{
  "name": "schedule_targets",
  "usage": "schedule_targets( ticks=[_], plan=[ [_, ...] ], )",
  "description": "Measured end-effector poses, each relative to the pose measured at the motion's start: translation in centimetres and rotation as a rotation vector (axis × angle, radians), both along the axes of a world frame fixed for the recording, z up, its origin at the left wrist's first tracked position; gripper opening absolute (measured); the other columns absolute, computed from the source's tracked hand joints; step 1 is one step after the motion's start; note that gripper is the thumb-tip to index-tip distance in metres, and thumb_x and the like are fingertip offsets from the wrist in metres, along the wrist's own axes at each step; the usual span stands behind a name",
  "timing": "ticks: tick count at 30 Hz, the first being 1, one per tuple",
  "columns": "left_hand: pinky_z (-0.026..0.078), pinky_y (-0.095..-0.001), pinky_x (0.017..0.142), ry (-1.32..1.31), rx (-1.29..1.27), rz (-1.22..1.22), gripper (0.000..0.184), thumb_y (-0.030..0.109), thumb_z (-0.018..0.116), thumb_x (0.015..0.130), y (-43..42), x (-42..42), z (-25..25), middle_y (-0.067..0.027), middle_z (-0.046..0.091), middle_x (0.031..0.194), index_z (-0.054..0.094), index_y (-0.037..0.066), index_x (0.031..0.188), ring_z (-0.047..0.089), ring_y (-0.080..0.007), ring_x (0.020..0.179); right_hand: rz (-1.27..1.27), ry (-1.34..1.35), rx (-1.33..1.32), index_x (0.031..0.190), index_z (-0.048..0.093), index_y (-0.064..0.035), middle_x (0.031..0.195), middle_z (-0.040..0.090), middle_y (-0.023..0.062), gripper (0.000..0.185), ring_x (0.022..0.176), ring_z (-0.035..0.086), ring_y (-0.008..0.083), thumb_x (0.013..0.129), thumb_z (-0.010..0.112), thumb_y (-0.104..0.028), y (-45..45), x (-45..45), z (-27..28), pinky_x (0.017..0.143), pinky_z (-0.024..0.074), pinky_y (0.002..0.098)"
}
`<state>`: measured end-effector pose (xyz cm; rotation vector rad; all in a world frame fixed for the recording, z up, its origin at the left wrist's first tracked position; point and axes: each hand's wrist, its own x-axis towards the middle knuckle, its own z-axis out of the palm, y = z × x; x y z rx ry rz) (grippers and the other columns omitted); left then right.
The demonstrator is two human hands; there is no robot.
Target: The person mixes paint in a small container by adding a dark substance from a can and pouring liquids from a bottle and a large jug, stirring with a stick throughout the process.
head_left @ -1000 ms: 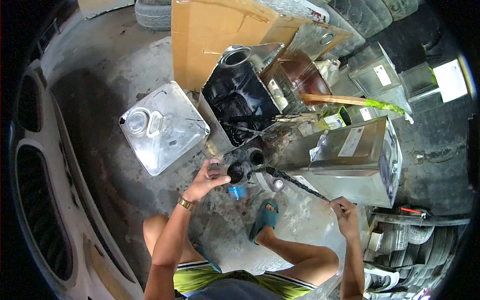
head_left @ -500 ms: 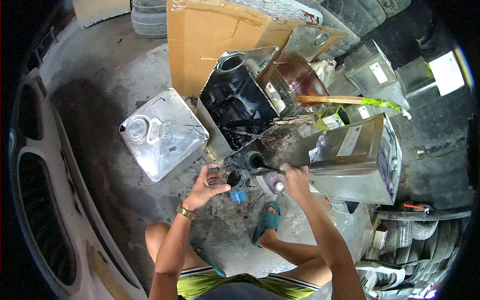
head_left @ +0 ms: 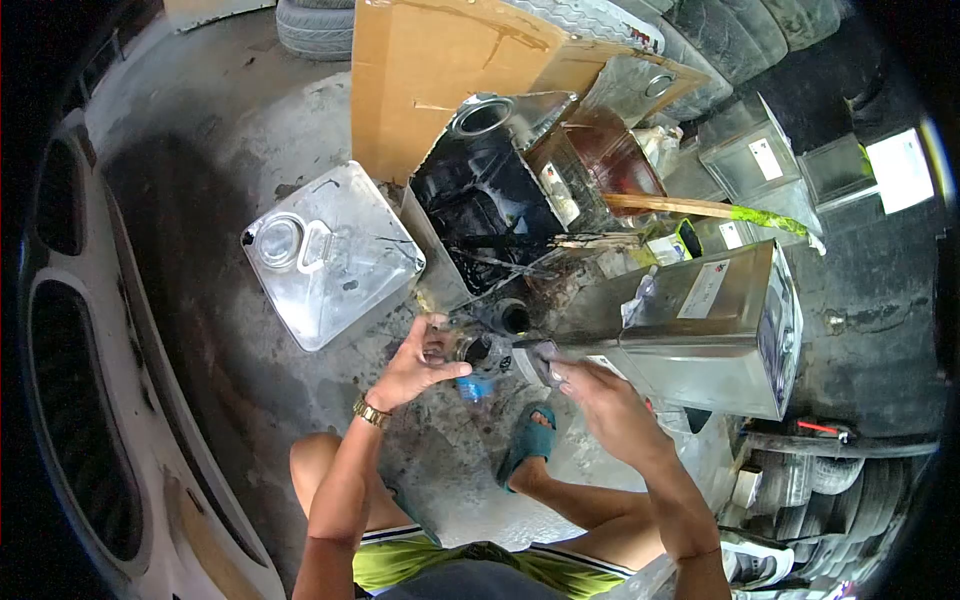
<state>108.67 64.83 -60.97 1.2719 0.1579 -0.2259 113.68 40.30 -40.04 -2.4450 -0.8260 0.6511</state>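
Observation:
My left hand [head_left: 415,365], with a gold watch on its wrist, curls round a clear plastic container [head_left: 478,350] that has something dark inside. My right hand [head_left: 605,395] is closed at the capped end of a clear bottle with a pale label [head_left: 535,362], its fingertips against the bottle's top. Just beyond both hands stands a small container with a round black opening [head_left: 512,318]. Below the left hand's container lies a blue plastic piece [head_left: 474,388], partly hidden.
A cut-open tin with black insides [head_left: 480,200] stands ahead, beside a closed square tin [head_left: 335,255]. A large metal can [head_left: 700,330] lies to the right. A wooden stick [head_left: 690,205] rests across other tins. A car bumper [head_left: 120,400] is on the left; tyres [head_left: 850,500] are stacked at right.
My right hand has come down and turned onto the bottle's capped end. The dark stick seen at its fingers earlier no longer shows. My left hand still holds the clear container.

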Motion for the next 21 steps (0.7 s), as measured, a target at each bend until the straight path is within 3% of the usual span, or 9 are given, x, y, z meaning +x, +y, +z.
schedule_targets(
  ticks=[2, 3, 5, 7, 10, 15, 21],
  plan=[
    [0.049, -0.0358, 0.09, -0.001, 0.008, 0.003, 0.087, 0.029, 0.088, 0.07, 0.0, 0.0, -0.2, -0.0182, 0.054, 0.123, 0.032, 0.009, 0.134, 0.055, -0.0227, 0.107, 0.194, -0.437, 0.041, 0.118, 0.06, -0.0041, 0.107, 0.062, 0.0155, 0.033, 0.091, 0.061, 0.0329, 0.085, 0.059, 0.002, 0.3, 0.5, 0.4, 0.08, 0.0506, 0.0369],
    [0.05, -0.0351, 0.088, -0.013, 0.035, 0.012, 0.087, 0.029, 0.088, 0.07, 0.0, -0.1, -0.2, -0.0177, 0.055, 0.122, 0.033, 0.008, 0.134, 0.056, -0.0223, 0.106, 0.199, -0.433, 0.042, 0.118, 0.06, -0.0041, 0.107, 0.062, 0.0155, 0.033, 0.091, 0.061, 0.0329, 0.085, 0.059, 0.002, 0.1, 0.4, 0.5, 0.08, 0.0506, 0.0369],
    [0.05, -0.0344, 0.086, -0.02, 0.063, 0.029, 0.087, 0.028, 0.088, 0.07, 0.4, -0.1, 0.4, -0.0171, 0.056, 0.121, 0.033, 0.008, 0.134, 0.056, -0.022, 0.106, -0.029, -0.17, 0.083, 0.112, 0.064, -0.0052, 0.098, 0.06, 0.0138, 0.026, 0.084, 0.061, 0.0316, 0.086, 0.062, -0.002, -0.6, 0.1, 0.6, 0.072, 0.0494, 0.0355],
    [0.049, -0.0379, 0.091, 0.011, 0.119, -0.048, 0.087, 0.026, 0.087, 0.071, 0.7, -0.1, 1.5, -0.0146, 0.053, 0.122, 0.031, 0.008, 0.136, 0.054, -0.0226, 0.11, -0.029, -0.11, 0.117, 0.11, 0.064, -0.0052, 0.091, 0.056, 0.0135, 0.025, 0.082, 0.059, 0.0307, 0.086, 0.063, -0.004, -0.7, 0.1, -0.4, 0.07, 0.0472, 0.0366],
    [0.051, -0.0327, 0.081, -0.058, 0.141, 0.0, 0.085, 0.027, 0.087, 0.071, 0.2, -0.2, 1.4, -0.0135, 0.059, 0.116, 0.035, 0.007, 0.134, 0.059, -0.0192, 0.099, 0.02, -0.071, 0.147, 0.108, 0.064, -0.0052, 0.091, 0.056, 0.0125, 0.023, 0.082, 0.059, 0.0296, 0.085, 0.065, -0.006, -0.2, 0.0, -2.8, 0.072, 0.0484, 0.0362],
    [0.051, -0.0339, 0.082, -0.079, 0.151, -0.037, 0.085, 0.026, 0.087, 0.071, -0.3, -0.2, 1.6, -0.013, 0.061, 0.116, 0.034, 0.006, 0.135, 0.06, -0.019, 0.099, 0.276, -0.271, 0.016, 0.101, 0.062, -0.0057, 0.091, 0.055, 0.0114, 0.016, 0.085, 0.061, 0.0291, 0.085, 0.062, -0.008, 1.9, 1.3, -4.5, 0.074, 0.0502, 0.0405],
    [0.051, -0.0355, 0.082, -0.118, 0.168, -0.042, 0.086, 0.027, 0.087, 0.07, -1.0, -0.1, 1.5, -0.0141, 0.062, 0.114, 0.034, 0.008, 0.136, 0.061, -0.0196, 0.099, 0.372, -0.153, -0.056, 0.095, 0.063, -0.004, 0.089, 0.058, 0.0102, 0.011, 0.084, 0.062, 0.0299, 0.085, 0.062, -0.008, 1.8, 2.0, -4.9, 0.071, 0.0501, 0.0406]
  ],
)
